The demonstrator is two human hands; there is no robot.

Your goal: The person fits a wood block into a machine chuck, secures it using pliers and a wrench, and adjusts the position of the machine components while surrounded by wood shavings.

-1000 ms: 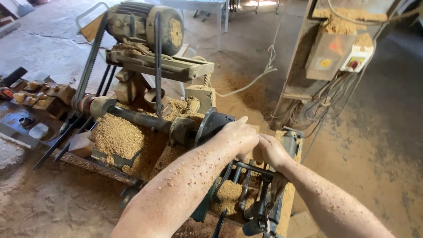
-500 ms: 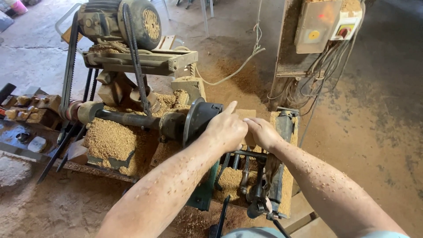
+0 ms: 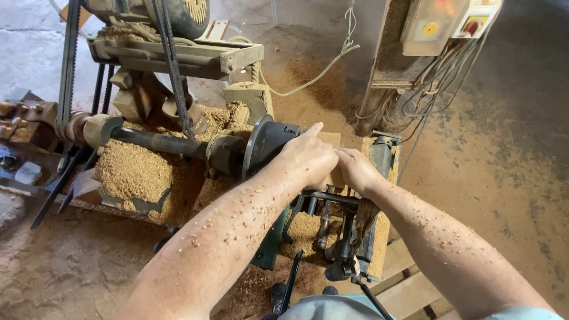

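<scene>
Both hands meet at frame centre on a pale wooden block [image 3: 333, 160] mounted against the round chuck [image 3: 264, 148] of a lathe. The left hand [image 3: 309, 159] lies over the block's near side, fingers curled on it, forefinger stretched toward 1 o'clock. The right hand [image 3: 354, 169] presses the block from the 3 o'clock side, fingers wrapped and hidden; how tightly either hand grips cannot be told. The block is mostly covered; its long axis cannot be read. The lathe shaft [image 3: 157, 142] runs from 9 o'clock toward centre, nearly level, ending at the chuck.

At 1 o'clock, a grey switch box [image 3: 428, 26] with a yellow round button hangs on a post; beside it is a white box [image 3: 474, 21] with a red knob, with loose wires [image 3: 427, 95] hanging below.

Sawdust heaps [image 3: 133, 172] sit under the shaft at 9 o'clock. Wood chips speckle both forearms. The floor [image 3: 504, 166] is concrete, dusted with sawdust. A belt [image 3: 71, 53] rises at 11 o'clock.
</scene>
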